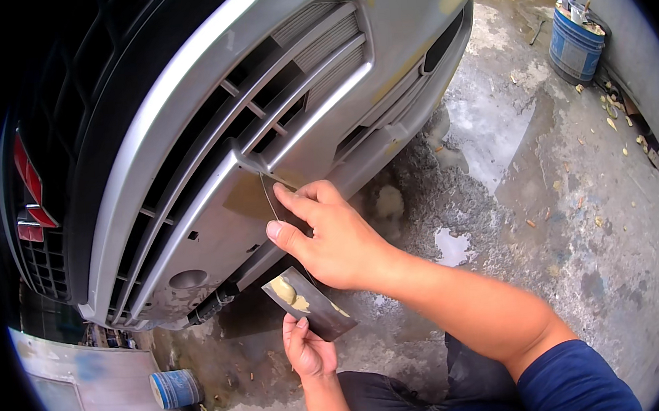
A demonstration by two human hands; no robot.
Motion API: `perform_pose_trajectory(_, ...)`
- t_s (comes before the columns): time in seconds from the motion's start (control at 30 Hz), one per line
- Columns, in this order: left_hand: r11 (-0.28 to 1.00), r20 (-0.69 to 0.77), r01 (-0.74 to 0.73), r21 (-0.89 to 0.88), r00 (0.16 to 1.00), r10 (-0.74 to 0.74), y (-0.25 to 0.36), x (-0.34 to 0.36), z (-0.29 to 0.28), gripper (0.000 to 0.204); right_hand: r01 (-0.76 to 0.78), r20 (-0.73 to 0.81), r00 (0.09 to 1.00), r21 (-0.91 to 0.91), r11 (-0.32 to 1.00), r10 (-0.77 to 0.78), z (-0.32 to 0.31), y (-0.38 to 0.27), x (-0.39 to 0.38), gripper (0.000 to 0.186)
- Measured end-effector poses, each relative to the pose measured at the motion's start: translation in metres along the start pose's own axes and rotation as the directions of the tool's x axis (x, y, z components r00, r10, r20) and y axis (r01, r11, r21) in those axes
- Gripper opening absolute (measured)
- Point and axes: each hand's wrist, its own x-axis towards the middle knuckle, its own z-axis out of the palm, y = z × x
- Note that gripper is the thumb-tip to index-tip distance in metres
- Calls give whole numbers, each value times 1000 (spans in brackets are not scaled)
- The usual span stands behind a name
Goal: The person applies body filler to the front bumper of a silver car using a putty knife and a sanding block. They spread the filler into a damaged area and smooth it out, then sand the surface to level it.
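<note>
The silver front bumper (217,179) of a car fills the upper left. Near its lower edge is a tan filler patch (246,198). My right hand (336,239) pinches a thin spreader blade (270,198), seen nearly edge-on, between thumb and fingers at that patch; the fingers hide part of the blade. Lower down, my left hand (309,350) grips a dark flat rectangular plate (330,321) by its near edge. A dab of yellowish filler (284,291) lies on the plate, with a smaller smear along one side.
A blue bucket (577,47) packed with odds and ends stands by the wall at the far right. Another blue bucket (176,389) is at the lower left beside a pale panel (101,382). Wet patches and scraps mark the concrete floor (577,249).
</note>
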Motion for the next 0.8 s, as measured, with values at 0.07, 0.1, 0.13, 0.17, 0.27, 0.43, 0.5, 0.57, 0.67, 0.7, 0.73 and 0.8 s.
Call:
perform_pose_trajectory(0.07,1000,26,1,-25,1000,0,0,1,-3,32,24,-4,1000,-75,997,-24,1,3,-4,62)
perform_pose_trajectory(0.1,1000,23,-2,-23,1000,3,0,0,-4,32,35,-4,999,-108,994,-36,2,4,-5,62)
perform_pose_trajectory(0.13,1000,19,-5,-21,1000,6,1,0,-5,31,25,-9,1000,-80,996,-26,2,3,-5,62)
perform_pose_trajectory(0.17,1000,16,-8,-19,1000,9,1,0,-5,31,15,-15,1000,-52,999,-16,2,2,-4,62)
perform_pose_trajectory(0.27,1000,17,-4,-23,1000,4,0,0,0,30,-3,-35,999,-29,1000,2,5,1,-4,62)
perform_pose_trajectory(0.43,1000,21,-2,-22,1000,3,2,2,-6,37,15,-48,999,-40,999,-17,-2,8,-13,61)
perform_pose_trajectory(0.5,1000,3,-4,-11,1000,4,3,2,-5,42,-83,7,997,73,994,83,-19,9,-14,62)
perform_pose_trajectory(0.57,1000,-12,-10,-2,1000,10,5,1,-6,47,-177,73,984,284,942,162,-30,20,-16,67)
perform_pose_trajectory(0.67,1000,3,-3,0,1000,3,6,2,-6,49,-374,257,927,620,690,272,-44,30,-23,84)
perform_pose_trajectory(0.7,1000,3,-3,4,1000,2,6,3,-6,49,-400,289,917,651,645,276,-43,36,-27,86)
perform_pose_trajectory(0.73,1000,3,-2,8,1000,2,6,3,-6,49,-425,322,905,680,597,279,-44,40,-29,89)
perform_pose_trajectory(0.8,1000,1,-6,17,1000,6,7,3,-8,49,-434,369,899,671,601,237,-45,42,-29,92)
